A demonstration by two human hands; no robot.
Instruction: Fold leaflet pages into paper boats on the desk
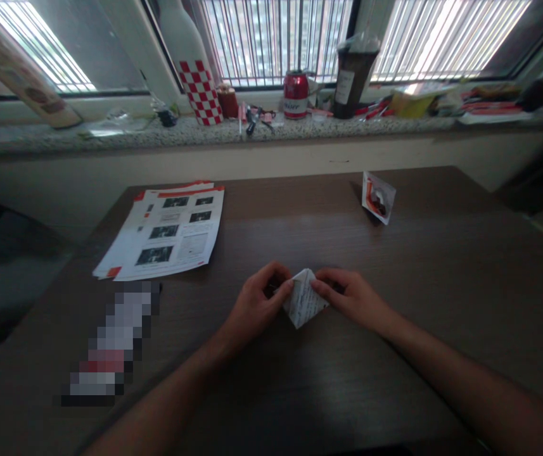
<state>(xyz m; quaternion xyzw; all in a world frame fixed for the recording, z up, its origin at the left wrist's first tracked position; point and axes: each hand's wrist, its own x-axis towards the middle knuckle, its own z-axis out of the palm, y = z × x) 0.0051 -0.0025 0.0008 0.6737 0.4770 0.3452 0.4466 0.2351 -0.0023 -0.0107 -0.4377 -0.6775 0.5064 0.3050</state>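
Observation:
Between my two hands is a small piece of folded printed paper [305, 303], white with dark text lines, shaped like a diamond with one point toward me. My left hand [264, 294] pinches its left edge, thumb on the near face and fingers curled behind. On the opposite edge my right hand [350, 294] grips it the same way. The fingers behind the paper are partly hidden. Farther off to the right stands another folded paper piece [378, 197], white with orange and dark print, tilted on the brown table [290, 221].
A stack of printed sheets [171, 231] lies at the table's far left. Nearer me on that side is a pixelated oblong object [112, 342]. Along the windowsill stand a checkered bottle [199, 88], a red can [296, 95], a dark drink cup [351, 79] and assorted clutter.

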